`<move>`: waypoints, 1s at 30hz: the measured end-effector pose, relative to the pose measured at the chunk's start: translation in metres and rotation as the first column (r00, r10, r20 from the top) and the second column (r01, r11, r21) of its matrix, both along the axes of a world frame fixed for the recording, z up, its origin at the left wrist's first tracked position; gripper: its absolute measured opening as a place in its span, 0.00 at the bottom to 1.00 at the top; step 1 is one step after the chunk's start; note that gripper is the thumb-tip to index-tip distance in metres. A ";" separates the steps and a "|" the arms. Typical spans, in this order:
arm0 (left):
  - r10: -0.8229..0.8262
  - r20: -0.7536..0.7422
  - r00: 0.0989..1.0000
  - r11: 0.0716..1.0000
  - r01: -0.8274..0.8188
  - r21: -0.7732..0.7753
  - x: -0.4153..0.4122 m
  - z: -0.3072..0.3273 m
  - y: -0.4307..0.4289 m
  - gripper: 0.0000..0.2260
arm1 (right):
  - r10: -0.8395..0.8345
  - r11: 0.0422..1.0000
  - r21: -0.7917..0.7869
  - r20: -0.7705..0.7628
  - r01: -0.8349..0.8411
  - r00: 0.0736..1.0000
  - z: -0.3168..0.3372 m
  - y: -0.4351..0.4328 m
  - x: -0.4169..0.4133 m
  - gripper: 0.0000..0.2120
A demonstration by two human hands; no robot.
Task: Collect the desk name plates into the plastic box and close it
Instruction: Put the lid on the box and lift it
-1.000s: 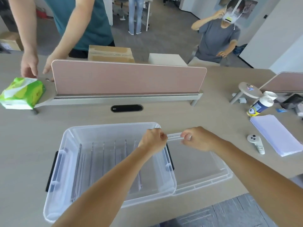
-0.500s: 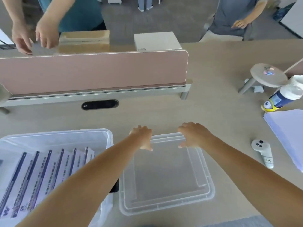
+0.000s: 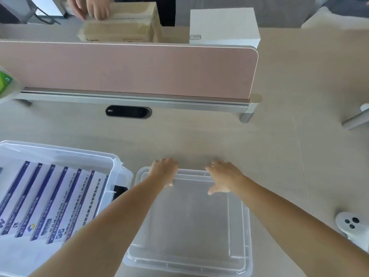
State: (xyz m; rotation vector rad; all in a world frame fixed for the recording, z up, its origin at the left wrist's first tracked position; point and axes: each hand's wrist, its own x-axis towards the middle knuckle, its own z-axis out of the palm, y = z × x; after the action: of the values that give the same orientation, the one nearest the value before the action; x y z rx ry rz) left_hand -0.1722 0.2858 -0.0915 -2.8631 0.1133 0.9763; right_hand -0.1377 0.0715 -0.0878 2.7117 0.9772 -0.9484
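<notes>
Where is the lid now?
In the head view the lid lies on the desk at lower centre, just right of the plastic box with the name plates, left hand and right hand holding its far edge.

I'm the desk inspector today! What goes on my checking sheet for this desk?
Surface: pale wooden desk, flat.
Job's things: name plates lie in the plastic box; lid off, beside it on the desk.
Clutter: white controller, green packet.
Hands: left hand and right hand both hold the lid's far rim.
Cables: nothing seen; a black cable slot.
Surroundings: pink divider; behind it a cardboard box, white box, another person's hands.
</notes>
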 end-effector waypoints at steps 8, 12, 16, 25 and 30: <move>0.045 -0.104 0.994 0.998 -0.048 -0.034 0.019 -0.006 0.004 0.23 | -0.202 0.976 0.031 -0.227 0.214 0.953 -0.006 0.005 0.025 0.34; 0.018 -0.096 0.995 0.999 -0.021 -0.030 0.019 -0.001 0.004 0.24 | -0.263 0.960 0.005 -0.328 0.280 0.907 -0.002 0.004 0.029 0.31; -0.013 0.025 1.000 0.994 0.016 -0.110 0.015 0.015 0.004 0.25 | -0.276 0.958 -0.010 -0.282 0.285 0.919 0.019 -0.006 0.031 0.26; 0.023 0.268 0.963 0.924 0.082 -0.374 -0.007 0.102 -0.003 0.19 | -0.325 0.944 -0.002 -0.149 0.329 0.934 0.125 -0.032 0.001 0.15; -0.015 0.474 0.880 0.877 0.239 -0.417 -0.018 0.160 0.007 0.17 | -0.421 0.899 0.137 0.004 0.416 0.907 0.180 -0.035 -0.042 0.13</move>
State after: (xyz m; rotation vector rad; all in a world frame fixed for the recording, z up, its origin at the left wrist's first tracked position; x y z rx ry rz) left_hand -0.1906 0.2931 0.0681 -3.3708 0.5620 0.2344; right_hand -0.1797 0.0365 0.0924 3.1144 0.4651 -0.9170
